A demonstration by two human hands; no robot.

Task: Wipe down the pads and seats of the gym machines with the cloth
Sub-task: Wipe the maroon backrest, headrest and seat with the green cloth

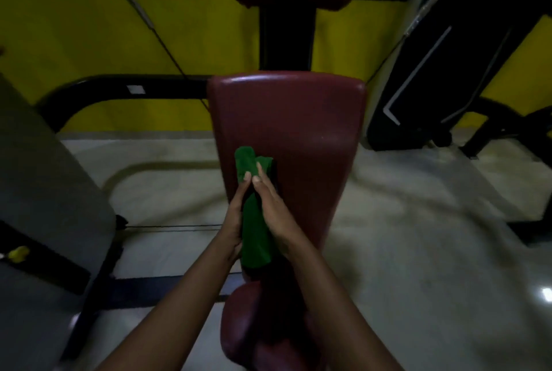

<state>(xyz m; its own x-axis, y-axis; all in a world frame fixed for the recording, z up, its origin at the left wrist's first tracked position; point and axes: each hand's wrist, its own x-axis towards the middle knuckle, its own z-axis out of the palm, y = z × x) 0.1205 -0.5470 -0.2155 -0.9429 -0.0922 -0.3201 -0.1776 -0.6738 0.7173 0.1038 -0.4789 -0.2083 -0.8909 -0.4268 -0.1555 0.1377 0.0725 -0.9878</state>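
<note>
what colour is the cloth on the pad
The cloth is plain green, head view.

The left forearm [179, 290] and the right forearm [331, 296], both bare, reach forward from the lower edge of the view and draw together toward the middle. The left hand [236, 215] has its fingers straight and close together, pointing away from the body, with the palm turned inward against the left side of a green cloth [254, 230]. The right hand [273, 206] lies flat with straight fingers along the cloth's right side, and the fingertips of the two hands sit just beside each other at the far end.
</note>
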